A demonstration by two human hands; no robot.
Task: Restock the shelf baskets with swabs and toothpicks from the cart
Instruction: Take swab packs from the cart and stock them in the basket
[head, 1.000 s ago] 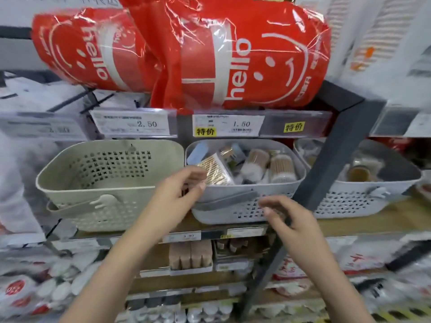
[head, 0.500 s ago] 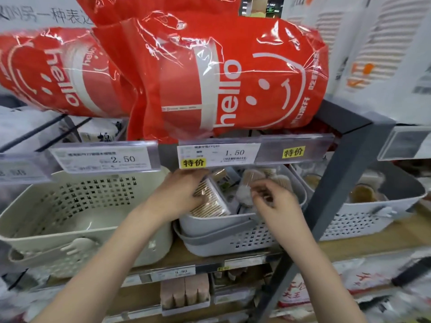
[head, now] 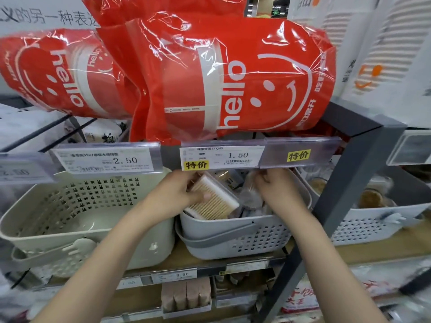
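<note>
Grey perforated basket — left hand grips flat swab box, right hand curls among packets.

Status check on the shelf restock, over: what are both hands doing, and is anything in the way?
Left hand holds swab box tilted over grey basket. Right hand curled among packs inside; grasp unclear. Price tag rail overhangs basket.

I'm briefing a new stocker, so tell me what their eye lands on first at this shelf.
The big red "hello" bags on the top shelf dominate. Below them, both hands meet over the grey middle basket: the left hand grips a clear box of swabs, the right hand reaches among the packs. The cream basket to the left looks empty.
</note>
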